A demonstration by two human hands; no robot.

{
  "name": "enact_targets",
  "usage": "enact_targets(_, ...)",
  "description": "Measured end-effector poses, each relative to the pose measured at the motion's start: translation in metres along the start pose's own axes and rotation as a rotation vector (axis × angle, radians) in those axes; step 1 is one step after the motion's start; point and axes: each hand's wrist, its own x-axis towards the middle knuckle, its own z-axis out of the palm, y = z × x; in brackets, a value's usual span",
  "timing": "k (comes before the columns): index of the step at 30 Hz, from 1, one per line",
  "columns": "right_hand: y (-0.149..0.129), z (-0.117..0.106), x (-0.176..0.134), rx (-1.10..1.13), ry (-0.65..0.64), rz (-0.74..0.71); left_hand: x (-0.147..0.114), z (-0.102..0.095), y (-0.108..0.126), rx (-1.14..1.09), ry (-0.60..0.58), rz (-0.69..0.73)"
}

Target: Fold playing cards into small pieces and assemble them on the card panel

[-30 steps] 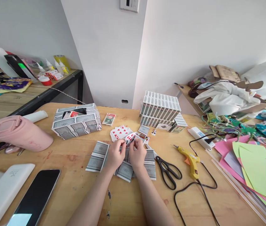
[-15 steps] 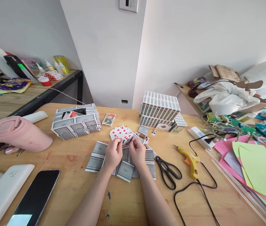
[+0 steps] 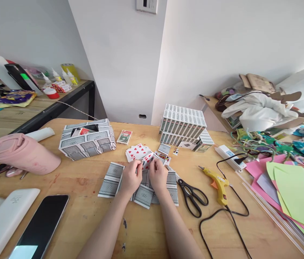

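Between my two hands, fingertips pinch a red-suited playing card, its face partly hidden by the fingers. My left hand is closed at the card's left edge, and my right hand closes on the right edge. Just beyond lie fanned face-up heart cards. Under and around my wrists, grey-patterned cards lie face down in a joined-looking sheet, partly covered by my hands. One loose card rests askew on top of it. Face cards sit past my right fingers.
A card-covered box stands back left, beside a card pack. Stacked card packs rise behind. Right of my hands are black scissors and a yellow glue gun with its cord. A phone lies front left.
My left fingertips have shifted slightly right, closer to my right hand. The held card is turned a little differently. Everything else stays in place.
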Motion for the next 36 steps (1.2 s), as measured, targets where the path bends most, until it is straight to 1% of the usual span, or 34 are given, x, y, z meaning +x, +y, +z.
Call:
enact_targets(3,0.0002,-0.0004,0.0003,-0.021,0.029,-0.015,-0.0002,-0.0001,0.0024,0.002,-0.002,0.028)
enact_targets(9,-0.0003,-0.0002,0.0019,0.087,0.025,-0.040,-0.0004,0.0009,0.0009,0.028,0.029,0.074)
enact_targets(13,0.0001,-0.0006,0.0022,0.063,0.061,-0.077,-0.0009,0.0018,0.0004,0.032,0.045,0.127)
enact_targets(18,0.0004,-0.0003,0.0006,0.006,0.112,-0.069,-0.0017,0.0029,0.0016,0.052,0.017,0.162)
enact_targets(26,-0.0028,-0.0013,-0.0009,-0.029,0.143,-0.037,-0.0013,0.0023,0.0058,0.047,-0.025,0.208)
enact_targets(36,-0.0004,-0.0002,-0.0004,0.003,0.184,-0.006,-0.0026,0.0026,0.0070,0.068,-0.057,0.228)
